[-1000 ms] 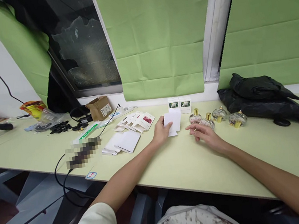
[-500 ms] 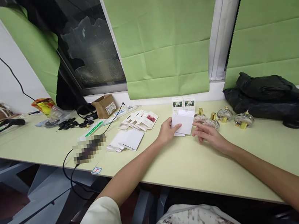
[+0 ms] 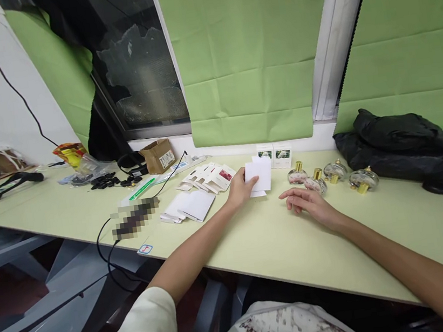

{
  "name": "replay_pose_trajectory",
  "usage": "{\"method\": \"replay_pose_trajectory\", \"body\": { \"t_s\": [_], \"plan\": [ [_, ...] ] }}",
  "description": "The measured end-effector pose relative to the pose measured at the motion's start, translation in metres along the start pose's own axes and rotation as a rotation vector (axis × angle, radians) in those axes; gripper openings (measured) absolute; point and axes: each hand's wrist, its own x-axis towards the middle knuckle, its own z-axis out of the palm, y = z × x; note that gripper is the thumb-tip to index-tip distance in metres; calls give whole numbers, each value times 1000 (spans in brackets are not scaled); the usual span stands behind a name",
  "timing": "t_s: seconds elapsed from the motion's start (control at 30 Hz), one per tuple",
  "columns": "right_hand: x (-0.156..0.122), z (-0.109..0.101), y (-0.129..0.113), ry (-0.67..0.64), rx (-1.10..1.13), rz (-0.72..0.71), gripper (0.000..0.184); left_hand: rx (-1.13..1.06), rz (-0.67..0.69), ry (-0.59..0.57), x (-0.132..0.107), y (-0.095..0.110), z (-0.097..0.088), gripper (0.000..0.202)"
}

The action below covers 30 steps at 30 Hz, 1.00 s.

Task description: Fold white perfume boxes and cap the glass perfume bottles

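Note:
My left hand (image 3: 241, 189) is closed on a flat white folding carton (image 3: 259, 176), thumb across its face, held above the table with flaps showing at top and bottom. To its right, my right hand (image 3: 308, 203) holds nothing; its fingers are apart and partly bent, just short of the perfume bottles. Several round glass perfume bottles (image 3: 316, 183) with gold caps stand or lie there. Behind the held carton, two small white boxes (image 3: 283, 155) with flower pictures stand upright side by side, the left one partly hidden.
Flat white cartons (image 3: 197, 205) and printed cartons (image 3: 213, 178) lie left of my left hand. Farther left are a brown cardboard box (image 3: 158, 157), black cables and a plastic bag. A black bag (image 3: 398, 145) lies at the right rear. The table's front edge (image 3: 303, 287) runs before me.
My left hand has drawn the carton a little to the left and turned it. My right hand has come away from it, leaving a wider gap.

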Motion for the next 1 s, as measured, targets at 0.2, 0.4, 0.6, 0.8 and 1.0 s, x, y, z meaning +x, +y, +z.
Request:
{"method": "replay_pose_trajectory", "body": {
  "t_s": [0.2, 0.4, 0.6, 0.8, 1.0],
  "plan": [
    [2, 2, 2, 2, -28, 2, 44, 187, 20, -357, -10, 39, -33, 40],
    [4, 2, 9, -3, -14, 24, 45, 733, -120, -341, -25, 63, -102, 53],
    [4, 4, 10, -7, -29, 25, 47, 939, -273, -404, -55, 48, -145, 60],
    [4, 2, 12, -23, -32, 29, 48, 1332, -130, -216, -83, 40, -143, 60],
    [4, 1, 12, -27, -53, 22, 50, 1437, -11, -16, -100, 40, -129, 49]
  ]
}}
